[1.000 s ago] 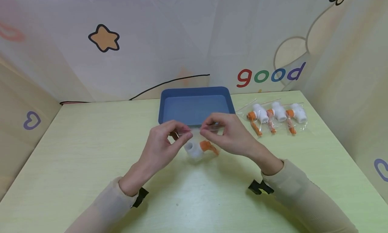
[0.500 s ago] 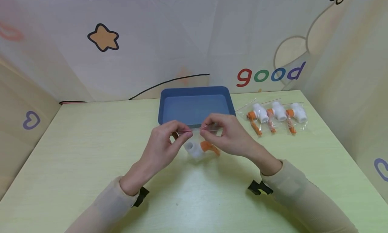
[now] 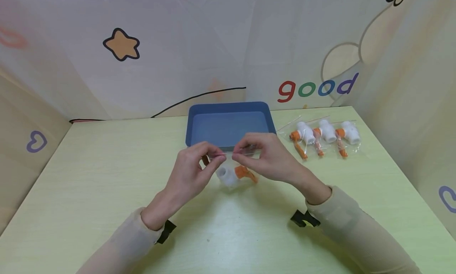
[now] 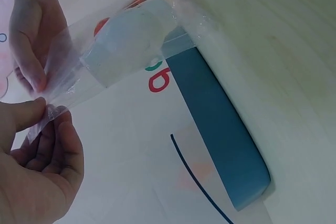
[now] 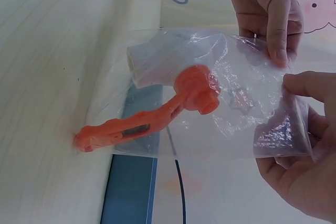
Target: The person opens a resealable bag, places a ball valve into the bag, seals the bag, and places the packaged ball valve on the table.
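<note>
Both hands pinch the top edge of a clear zip bag [image 5: 236,135], which hangs above the table. My left hand [image 3: 190,171] holds the left part of that edge between thumb and fingers. A short distance along, my right hand [image 3: 267,157] pinches the right part. Inside the bag are a white plastic pipe-like valve body [image 5: 157,59] and an orange handle [image 5: 142,121] with a round cap end. In the left wrist view the white part [image 4: 131,40] shows large through the film, with the orange part mostly behind it.
Behind the hands stands a shallow blue tray [image 3: 231,107]. At the back right of the table [image 3: 89,187] lie 3 clear bags [image 3: 325,133], each with a white part and an orange handle. A printed cloth backdrop [image 3: 178,48] rises behind the table.
My right hand's fingertips have shifted slightly left along the bag's top edge, nearer the left hand. The left hand stays almost still, and the bag has barely moved.
</note>
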Demonstrator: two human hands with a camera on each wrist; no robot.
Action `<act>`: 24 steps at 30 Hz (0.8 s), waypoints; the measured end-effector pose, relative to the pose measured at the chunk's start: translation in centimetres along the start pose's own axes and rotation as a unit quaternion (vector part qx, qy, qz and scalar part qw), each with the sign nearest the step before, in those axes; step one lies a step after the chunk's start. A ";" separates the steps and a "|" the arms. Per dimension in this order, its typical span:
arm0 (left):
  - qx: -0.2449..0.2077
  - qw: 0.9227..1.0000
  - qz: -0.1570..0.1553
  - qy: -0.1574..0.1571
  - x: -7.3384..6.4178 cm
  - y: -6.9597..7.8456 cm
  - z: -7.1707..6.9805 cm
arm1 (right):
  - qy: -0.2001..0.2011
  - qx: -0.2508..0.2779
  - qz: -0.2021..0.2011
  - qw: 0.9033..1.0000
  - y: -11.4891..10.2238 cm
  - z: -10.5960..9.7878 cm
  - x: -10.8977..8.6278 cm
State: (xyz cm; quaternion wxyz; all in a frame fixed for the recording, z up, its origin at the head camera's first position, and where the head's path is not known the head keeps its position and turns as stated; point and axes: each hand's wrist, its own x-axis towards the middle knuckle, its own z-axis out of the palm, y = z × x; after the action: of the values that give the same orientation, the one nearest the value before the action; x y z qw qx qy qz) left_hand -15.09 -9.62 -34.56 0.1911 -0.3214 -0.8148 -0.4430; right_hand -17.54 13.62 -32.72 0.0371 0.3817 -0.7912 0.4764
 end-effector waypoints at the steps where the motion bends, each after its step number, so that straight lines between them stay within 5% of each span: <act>1: -0.003 1.000 -0.002 -0.001 0.0 0.0 0.0 | 0.000 -0.001 -0.002 1.000 0.0 0.1 0.0; 12: -0.019 0.999 -0.016 -0.020 0.0 -0.1 0.2 | 0.002 -0.004 -0.028 1.000 0.0 0.7 0.1; 24: -0.019 0.999 -0.011 -0.039 -0.1 -0.3 0.0 | -0.003 -0.017 -0.008 1.000 0.1 -0.1 -0.1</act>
State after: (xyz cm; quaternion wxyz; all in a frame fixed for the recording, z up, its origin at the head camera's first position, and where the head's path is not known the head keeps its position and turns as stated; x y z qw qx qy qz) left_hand -15.25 -9.77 -34.81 0.1483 -0.3334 -0.8166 -0.4472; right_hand -17.57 13.84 -32.82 0.0448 0.3888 -0.7963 0.4612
